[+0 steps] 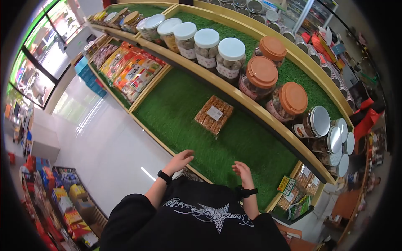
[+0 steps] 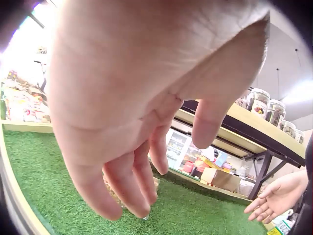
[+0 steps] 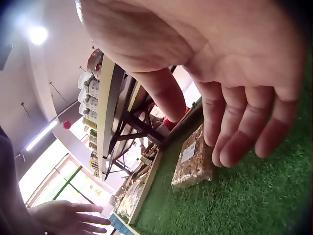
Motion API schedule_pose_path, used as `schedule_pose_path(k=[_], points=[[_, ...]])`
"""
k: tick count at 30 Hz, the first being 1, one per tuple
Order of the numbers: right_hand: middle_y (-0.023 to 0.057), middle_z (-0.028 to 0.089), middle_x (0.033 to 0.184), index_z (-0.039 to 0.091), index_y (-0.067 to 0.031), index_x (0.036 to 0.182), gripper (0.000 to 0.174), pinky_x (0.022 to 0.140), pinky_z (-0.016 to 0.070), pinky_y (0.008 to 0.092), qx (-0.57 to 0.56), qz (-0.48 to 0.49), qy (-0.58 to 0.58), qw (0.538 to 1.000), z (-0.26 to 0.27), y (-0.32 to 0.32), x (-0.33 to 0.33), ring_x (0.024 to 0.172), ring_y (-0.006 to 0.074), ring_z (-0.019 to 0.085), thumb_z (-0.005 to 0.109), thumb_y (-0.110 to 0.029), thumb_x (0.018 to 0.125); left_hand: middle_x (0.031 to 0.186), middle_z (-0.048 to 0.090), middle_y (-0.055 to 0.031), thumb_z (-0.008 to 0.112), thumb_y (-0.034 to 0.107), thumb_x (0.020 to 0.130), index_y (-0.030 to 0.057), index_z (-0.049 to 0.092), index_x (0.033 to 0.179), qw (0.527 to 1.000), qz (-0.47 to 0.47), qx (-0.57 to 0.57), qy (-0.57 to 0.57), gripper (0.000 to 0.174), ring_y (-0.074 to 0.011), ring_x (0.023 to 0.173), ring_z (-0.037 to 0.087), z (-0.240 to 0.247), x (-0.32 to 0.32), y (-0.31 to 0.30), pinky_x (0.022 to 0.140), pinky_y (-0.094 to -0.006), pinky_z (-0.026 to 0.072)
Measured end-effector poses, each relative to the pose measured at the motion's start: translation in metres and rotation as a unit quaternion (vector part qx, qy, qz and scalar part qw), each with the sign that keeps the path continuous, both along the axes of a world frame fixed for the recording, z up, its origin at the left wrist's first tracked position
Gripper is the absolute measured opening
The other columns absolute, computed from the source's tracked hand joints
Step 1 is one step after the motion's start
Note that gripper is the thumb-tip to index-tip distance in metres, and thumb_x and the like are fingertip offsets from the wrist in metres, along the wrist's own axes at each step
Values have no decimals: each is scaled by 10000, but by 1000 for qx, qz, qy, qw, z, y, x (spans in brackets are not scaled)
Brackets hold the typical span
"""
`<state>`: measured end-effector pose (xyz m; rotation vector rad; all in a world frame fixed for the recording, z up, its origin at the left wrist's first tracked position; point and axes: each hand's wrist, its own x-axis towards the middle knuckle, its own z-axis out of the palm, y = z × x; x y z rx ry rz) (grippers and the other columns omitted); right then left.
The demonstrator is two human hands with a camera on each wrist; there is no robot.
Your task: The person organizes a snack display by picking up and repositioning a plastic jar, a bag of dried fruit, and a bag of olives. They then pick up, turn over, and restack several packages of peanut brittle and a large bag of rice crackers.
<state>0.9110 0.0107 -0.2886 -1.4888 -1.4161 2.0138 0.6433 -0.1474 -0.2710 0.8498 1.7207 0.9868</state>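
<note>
A clear-wrapped pack of brown, nutty-looking snack pieces [image 1: 214, 115] with a white label lies on the green turf of the lower shelf [image 1: 167, 98]. My left hand [image 1: 181, 161] hovers over the shelf's front edge, fingers loosely bent and holding nothing. To its right, my right hand [image 1: 243, 173] is held above the turf, empty, its fingers relaxed. Both hands are apart from the pack, which lies beyond them. In the right wrist view the pack [image 3: 192, 159] shows past the fingertips; in the left wrist view the fingers mostly hide it.
Jars with white lids [image 1: 206, 38] and orange lids [image 1: 262, 72] line the upper shelf, whose wooden edge [image 1: 234, 88] overhangs the turf. Bagged snacks [image 1: 132, 69] fill the left compartment. A price sign [image 1: 286, 185] stands by more packs at the right.
</note>
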Motion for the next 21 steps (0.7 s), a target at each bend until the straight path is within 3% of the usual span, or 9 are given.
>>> schedule_pose_path(k=[4,6,9,11,12,13,17,19,21], points=[[13,612,886,551,-87,1032,265,661,393,223,-25,-7,21,999,-13,4,-47,770,89,556,473,-234,825,1100,530,-153,482,220,822,29,432,1184,1000,-25,3,0,412,-219,1021,505,-12,-45,31,869,-302,393],[16,592,909,496,-57,1096,333,622,391,215,-48,6,7,999,-23,7,-71,784,78,536,507,-228,811,1100,528,-121,486,214,817,31,437,1183,993,-4,18,-116,411,-189,1029,492,-20,-65,47,891,-288,368],[34,573,959,434,-41,1160,439,622,392,224,-38,25,-24,999,-40,12,-104,822,100,532,541,-247,787,1132,500,-96,490,220,805,23,424,1199,973,15,-81,-216,445,-189,1047,466,-28,-95,73,905,-300,347],[148,440,1209,335,-9,1244,570,817,375,286,-60,21,-36,997,-46,19,-121,1075,215,445,561,-230,770,1160,479,-101,492,234,799,20,409,1212,953,30,-128,-274,472,-199,1069,448,-44,-111,89,910,-313,341],[98,351,1308,307,-92,1281,586,834,351,318,-60,42,-46,996,-61,25,-126,1137,190,389,533,-288,778,1206,436,-94,478,260,809,28,362,1243,954,38,-119,-272,506,-205,1112,403,-56,-119,101,935,-360,299],[101,318,1331,284,-92,1298,601,848,341,330,-45,33,-51,997,-69,30,-132,1160,201,368,527,-277,781,1253,392,-88,464,286,819,37,314,1275,956,48,-109,-269,541,-211,1156,358,-71,-128,113,960,-408,257],[91,275,1356,247,-101,1321,646,921,285,355,-38,-25,-74,996,-88,45,-147,1216,220,297,536,-274,771,1312,315,-104,476,301,807,54,258,1307,952,78,-94,-280,598,-230,1212,277,-126,-145,156,989,-426,190],[157,219,1366,186,-9,1324,683,1014,185,310,-47,-45,-54,996,-80,51,-157,1264,256,210,544,-180,768,1330,295,-105,490,299,796,63,230,1322,969,68,-74,-226,632,-240,1221,262,-134,-144,173,992,-424,165],[154,205,1372,147,-15,1333,707,1013,182,304,-51,-57,-68,995,-89,55,-164,1263,256,211,543,-180,770,1325,304,-102,489,290,794,61,231,1321,970,44,-90,-223,630,-239,1218,264,-130,-138,183,989,-416,165]])
